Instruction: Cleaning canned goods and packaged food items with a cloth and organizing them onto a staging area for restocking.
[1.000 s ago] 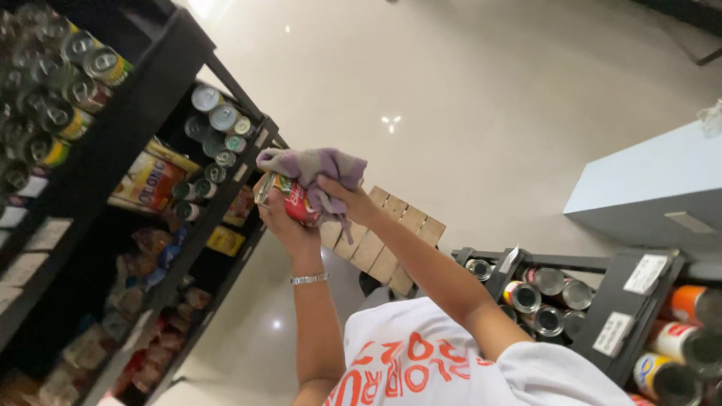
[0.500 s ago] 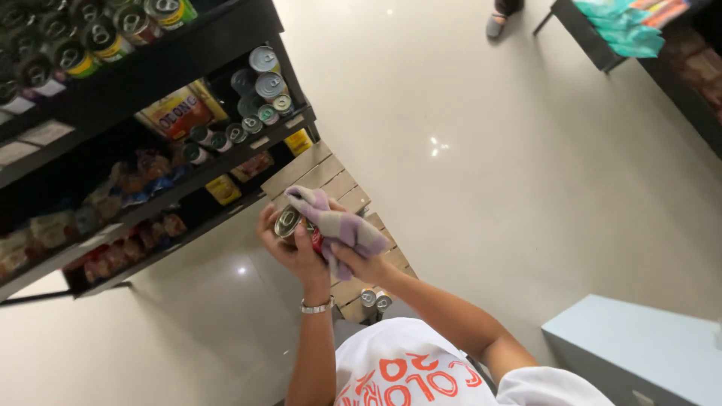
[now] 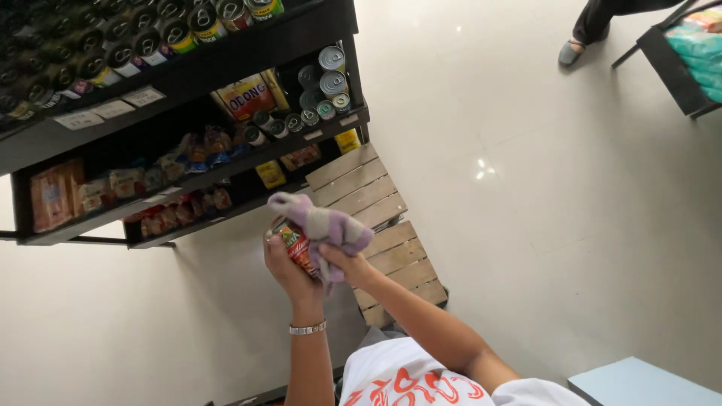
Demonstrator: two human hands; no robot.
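Red-labelled can (image 3: pixel 295 244) sits gripped in left hand (image 3: pixel 289 271) fingers, while right hand (image 3: pixel 347 265) fingers clutch a purple cloth (image 3: pixel 323 225) against it.

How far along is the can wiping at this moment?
Done: nothing can be confirmed; the shelved cans look alike, wiped or not. In hand: the left hand grips a red-labelled can while the right hand presses a purple-grey cloth over its top. Left: the can is not yet back on the black shelf unit, and how clean it is cannot be seen.
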